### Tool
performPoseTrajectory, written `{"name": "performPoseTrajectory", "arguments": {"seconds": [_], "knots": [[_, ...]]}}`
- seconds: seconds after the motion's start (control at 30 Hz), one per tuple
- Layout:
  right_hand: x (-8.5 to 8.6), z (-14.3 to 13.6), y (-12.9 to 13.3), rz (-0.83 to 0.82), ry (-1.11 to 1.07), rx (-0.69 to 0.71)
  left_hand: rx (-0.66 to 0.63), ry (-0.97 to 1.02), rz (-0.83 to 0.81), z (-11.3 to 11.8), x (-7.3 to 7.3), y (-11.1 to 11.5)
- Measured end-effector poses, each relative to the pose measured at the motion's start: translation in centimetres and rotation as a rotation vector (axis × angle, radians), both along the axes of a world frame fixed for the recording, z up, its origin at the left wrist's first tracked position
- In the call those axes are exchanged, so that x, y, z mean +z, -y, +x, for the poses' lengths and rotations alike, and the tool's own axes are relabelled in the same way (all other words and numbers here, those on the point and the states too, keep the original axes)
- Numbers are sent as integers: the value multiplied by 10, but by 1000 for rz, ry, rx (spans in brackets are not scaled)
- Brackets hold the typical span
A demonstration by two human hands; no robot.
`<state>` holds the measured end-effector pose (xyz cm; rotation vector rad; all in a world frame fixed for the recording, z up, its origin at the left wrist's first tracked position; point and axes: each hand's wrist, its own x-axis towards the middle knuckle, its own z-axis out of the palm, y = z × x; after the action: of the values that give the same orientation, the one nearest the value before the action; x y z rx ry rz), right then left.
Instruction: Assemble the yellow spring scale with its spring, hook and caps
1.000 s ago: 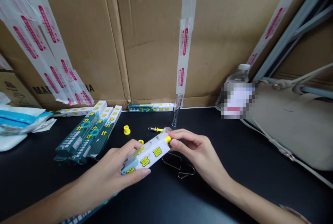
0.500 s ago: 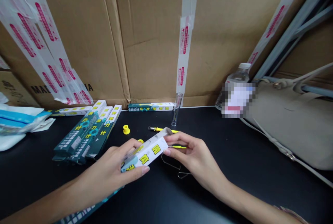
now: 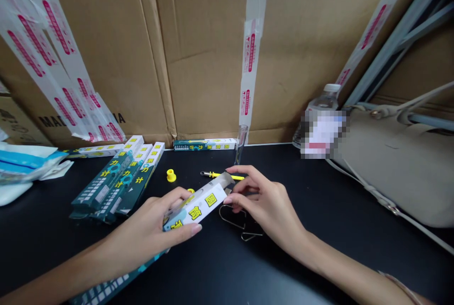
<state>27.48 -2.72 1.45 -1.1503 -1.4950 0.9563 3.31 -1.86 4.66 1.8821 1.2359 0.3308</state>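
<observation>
My left hand (image 3: pixel 166 215) is wrapped round a white and teal box (image 3: pixel 209 198) with yellow lettering, tilted up to the right. At the box's open right end, my right hand (image 3: pixel 258 196) has its thumb and index finger on the flap and edge. Bent metal wire hooks (image 3: pixel 232 216) lie below the right fingers. Behind the box, a yellow rod (image 3: pixel 222 176) with a metal hook rests on the black table. A yellow cap (image 3: pixel 171 176) stands to its left; a second yellow piece is mostly hidden behind the left fingers. A clear tube (image 3: pixel 240 144) stands upright behind.
Several similar boxes (image 3: pixel 117 177) lie at the left, one (image 3: pixel 204 144) along the cardboard wall (image 3: pixel 205 59), another at the bottom left under my left arm. A plastic bag (image 3: pixel 31 161) is at far left. A bottle (image 3: pixel 324 99) and a grey bag (image 3: pixel 397 168) are at right.
The yellow strip seen between my right fingers at the box's end no longer shows. My right hand has shifted its fingers onto the box's flap. The view has moved slightly.
</observation>
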Motion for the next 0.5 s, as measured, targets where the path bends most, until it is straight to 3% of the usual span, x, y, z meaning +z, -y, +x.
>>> {"name": "performPoseTrajectory", "arguments": {"seconds": [0.2, 0.33, 0.5], "knots": [[0, -4, 2, 162, 10, 41, -63, -33, -18, 0, 5, -2], [-4, -4, 3, 164, -2, 50, -60, -51, -12, 0, 6, -3], [-6, 0, 0, 217, 96, -49, -60, -60, -30, -1, 4, -3]]}}
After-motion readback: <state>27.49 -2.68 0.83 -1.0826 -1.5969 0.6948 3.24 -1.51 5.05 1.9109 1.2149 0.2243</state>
